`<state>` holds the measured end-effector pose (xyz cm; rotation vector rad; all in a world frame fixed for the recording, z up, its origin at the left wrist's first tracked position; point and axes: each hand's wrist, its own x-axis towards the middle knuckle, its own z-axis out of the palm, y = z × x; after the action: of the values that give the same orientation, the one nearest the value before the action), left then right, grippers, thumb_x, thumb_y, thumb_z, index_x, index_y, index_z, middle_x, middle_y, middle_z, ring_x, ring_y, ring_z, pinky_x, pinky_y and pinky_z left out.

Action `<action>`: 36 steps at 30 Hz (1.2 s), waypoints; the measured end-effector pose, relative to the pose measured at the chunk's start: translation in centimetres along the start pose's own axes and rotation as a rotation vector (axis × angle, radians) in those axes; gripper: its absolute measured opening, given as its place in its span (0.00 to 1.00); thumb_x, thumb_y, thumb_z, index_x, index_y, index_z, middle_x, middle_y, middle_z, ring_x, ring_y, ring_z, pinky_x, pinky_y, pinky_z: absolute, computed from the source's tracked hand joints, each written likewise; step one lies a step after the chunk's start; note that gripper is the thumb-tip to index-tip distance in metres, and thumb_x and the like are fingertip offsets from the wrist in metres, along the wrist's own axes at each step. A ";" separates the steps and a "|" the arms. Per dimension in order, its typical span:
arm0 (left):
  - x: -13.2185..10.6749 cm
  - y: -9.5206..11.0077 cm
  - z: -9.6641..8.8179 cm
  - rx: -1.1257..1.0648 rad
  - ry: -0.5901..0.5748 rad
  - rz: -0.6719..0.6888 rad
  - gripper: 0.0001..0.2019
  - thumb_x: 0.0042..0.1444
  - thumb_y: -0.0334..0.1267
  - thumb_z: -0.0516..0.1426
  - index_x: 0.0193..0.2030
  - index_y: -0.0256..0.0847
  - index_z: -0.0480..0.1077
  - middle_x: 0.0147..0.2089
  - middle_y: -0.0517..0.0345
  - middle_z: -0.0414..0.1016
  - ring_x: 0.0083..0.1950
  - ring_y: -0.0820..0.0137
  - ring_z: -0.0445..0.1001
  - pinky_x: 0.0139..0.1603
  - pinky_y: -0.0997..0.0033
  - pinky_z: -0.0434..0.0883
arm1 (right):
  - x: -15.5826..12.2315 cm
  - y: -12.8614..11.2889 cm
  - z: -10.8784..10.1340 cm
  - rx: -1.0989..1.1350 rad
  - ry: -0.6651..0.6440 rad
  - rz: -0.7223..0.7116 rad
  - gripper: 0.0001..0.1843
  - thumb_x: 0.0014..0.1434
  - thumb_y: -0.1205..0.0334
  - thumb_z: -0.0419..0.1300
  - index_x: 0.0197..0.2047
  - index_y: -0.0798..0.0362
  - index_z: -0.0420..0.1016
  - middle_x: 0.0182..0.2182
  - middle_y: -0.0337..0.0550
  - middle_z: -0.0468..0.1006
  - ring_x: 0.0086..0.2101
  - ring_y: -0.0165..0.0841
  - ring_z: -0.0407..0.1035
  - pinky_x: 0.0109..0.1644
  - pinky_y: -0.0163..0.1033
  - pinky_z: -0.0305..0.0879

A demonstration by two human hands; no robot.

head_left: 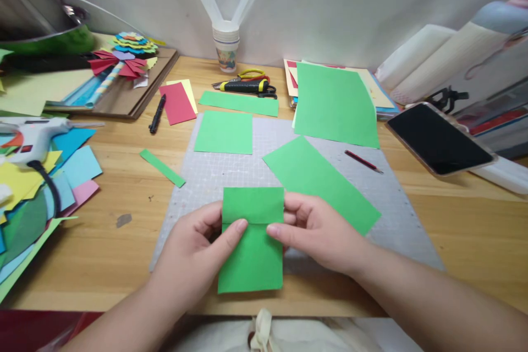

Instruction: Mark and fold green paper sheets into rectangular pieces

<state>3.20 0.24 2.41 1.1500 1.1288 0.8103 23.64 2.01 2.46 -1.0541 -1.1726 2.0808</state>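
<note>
Between my two hands I hold a green sheet of paper (253,264), with a straight line running across it below its top part. I cannot tell whether that line is a fold or the edge of a second sheet. My left hand (192,245) grips its left side, thumb on the front and fingers behind. On the right side, my right hand (319,231) pinches it the same way. Beyond my right hand a larger green paper rectangle (325,187) lies slanted on the grey cutting mat (396,214). Another green rectangle (225,133) rests near the mat's back left.
A glue gun (35,140) lies over coloured paper scraps at left. Behind the mat are a black-yellow cutter (243,86), scissors (252,73) and paper cups (226,47) holding white sticks. A pencil (363,161), stacked green paper (336,104) and a phone (439,140) occupy the right.
</note>
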 end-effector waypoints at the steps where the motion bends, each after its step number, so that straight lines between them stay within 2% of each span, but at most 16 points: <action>1: 0.1 0.1 0.1 0.001 0.007 -0.006 0.11 0.57 0.46 0.61 0.39 0.41 0.77 0.34 0.57 0.80 0.37 0.67 0.78 0.35 0.72 0.75 | 0.1 0.1 0.1 -0.014 0.030 0.010 0.20 0.54 0.49 0.68 0.42 0.54 0.72 0.24 0.34 0.72 0.28 0.29 0.70 0.35 0.36 0.68; 3: 0.2 0.3 0.2 -0.017 0.020 -0.024 0.11 0.56 0.46 0.61 0.36 0.41 0.75 0.27 0.61 0.75 0.31 0.69 0.76 0.31 0.73 0.74 | 0.2 0.3 0.2 -0.017 0.091 0.017 0.19 0.54 0.48 0.68 0.41 0.54 0.74 0.23 0.34 0.72 0.26 0.29 0.69 0.34 0.37 0.68; 6: 0.4 0.4 0.3 -0.075 0.031 -0.063 0.12 0.56 0.48 0.61 0.40 0.42 0.73 0.22 0.65 0.70 0.25 0.72 0.72 0.27 0.74 0.71 | 0.5 0.5 0.2 0.042 0.097 0.003 0.20 0.50 0.52 0.71 0.42 0.55 0.76 0.24 0.35 0.74 0.26 0.29 0.70 0.33 0.36 0.68; 9: 0.4 0.0 0.0 -0.090 0.057 -0.063 0.12 0.57 0.47 0.59 0.44 0.43 0.73 0.26 0.63 0.73 0.28 0.71 0.72 0.31 0.71 0.72 | 0.6 0.6 0.0 0.117 0.107 -0.020 0.15 0.52 0.56 0.70 0.42 0.52 0.79 0.26 0.36 0.78 0.27 0.27 0.72 0.33 0.34 0.69; 13: 0.1 -0.9 -0.7 -0.059 0.127 -0.040 0.05 0.58 0.41 0.57 0.38 0.45 0.74 0.32 0.61 0.74 0.31 0.72 0.71 0.31 0.73 0.69 | 0.5 0.9 -0.1 0.150 0.147 -0.024 0.05 0.54 0.63 0.65 0.35 0.49 0.82 0.32 0.38 0.82 0.31 0.28 0.75 0.36 0.35 0.72; 16: -0.1 -1.2 -1.0 -0.123 0.103 -0.029 0.08 0.60 0.44 0.55 0.37 0.45 0.73 0.35 0.59 0.75 0.34 0.69 0.73 0.33 0.71 0.71 | 0.4 0.8 -0.2 0.059 0.162 -0.072 0.09 0.52 0.68 0.60 0.32 0.49 0.82 0.31 0.38 0.83 0.33 0.31 0.76 0.39 0.38 0.73; 19: -0.2 -0.8 -0.8 -0.160 0.073 -0.010 0.12 0.59 0.49 0.57 0.45 0.47 0.70 0.35 0.60 0.75 0.33 0.70 0.74 0.33 0.72 0.72 | 0.0 0.3 -0.3 -0.216 0.196 -0.218 0.14 0.51 0.71 0.56 0.30 0.48 0.82 0.31 0.38 0.83 0.33 0.31 0.76 0.40 0.38 0.72; 23: -0.2 -0.2 -0.2 -0.082 0.059 -0.010 0.16 0.56 0.44 0.62 0.49 0.47 0.66 0.34 0.63 0.73 0.32 0.74 0.72 0.30 0.77 0.72 | -0.8 -0.2 -0.2 -0.537 0.077 -0.552 0.17 0.56 0.74 0.53 0.36 0.48 0.82 0.33 0.40 0.83 0.34 0.31 0.76 0.39 0.37 0.71; 25: -0.3 -0.1 0.0 -0.020 0.086 0.024 0.14 0.56 0.40 0.62 0.48 0.46 0.66 0.33 0.63 0.73 0.32 0.74 0.72 0.30 0.78 0.72 | -1.2 -0.3 0.0 -0.570 0.068 -0.613 0.18 0.59 0.74 0.52 0.43 0.48 0.79 0.38 0.41 0.83 0.37 0.31 0.76 0.41 0.37 0.71; 27: -0.5 -0.2 0.1 0.056 0.099 0.082 0.13 0.56 0.38 0.61 0.47 0.47 0.66 0.33 0.63 0.73 0.31 0.75 0.72 0.30 0.79 0.71 | -1.4 -0.3 0.1 -0.494 0.129 -0.543 0.17 0.63 0.69 0.50 0.49 0.47 0.75 0.41 0.42 0.82 0.40 0.32 0.76 0.43 0.39 0.70; 29: -0.6 -0.5 0.2 0.135 0.088 0.160 0.12 0.57 0.36 0.60 0.48 0.48 0.67 0.33 0.63 0.73 0.31 0.75 0.73 0.30 0.78 0.71 | -1.4 -0.2 0.4 -0.391 0.169 -0.394 0.13 0.65 0.62 0.51 0.51 0.48 0.71 0.38 0.43 0.81 0.37 0.33 0.75 0.40 0.39 0.70; 32: -0.8 -0.9 0.2 0.247 0.019 0.263 0.14 0.59 0.35 0.58 0.51 0.52 0.66 0.37 0.63 0.74 0.35 0.75 0.75 0.35 0.77 0.73 | -1.1 -0.3 0.8 -0.382 0.154 -0.234 0.10 0.62 0.56 0.58 0.43 0.51 0.72 0.32 0.41 0.78 0.32 0.32 0.71 0.34 0.36 0.67; 34: -0.9 -1.1 0.2 0.300 -0.010 0.297 0.16 0.60 0.34 0.57 0.53 0.54 0.65 0.39 0.63 0.74 0.39 0.75 0.75 0.37 0.78 0.73 | -0.9 -0.3 1.1 -0.448 0.143 -0.213 0.05 0.60 0.59 0.59 0.36 0.52 0.72 0.30 0.39 0.76 0.31 0.29 0.69 0.33 0.35 0.65; 36: -0.9 -1.1 0.2 0.329 -0.021 0.300 0.17 0.61 0.34 0.57 0.54 0.55 0.63 0.39 0.64 0.73 0.39 0.75 0.75 0.37 0.78 0.72 | -0.8 -0.3 1.4 -0.511 0.141 -0.218 0.05 0.60 0.62 0.57 0.32 0.52 0.71 0.27 0.37 0.74 0.29 0.28 0.67 0.33 0.34 0.63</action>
<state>3.07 -0.98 1.55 1.6263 1.1136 0.8573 22.96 0.95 3.40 -1.2059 -1.7096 1.5482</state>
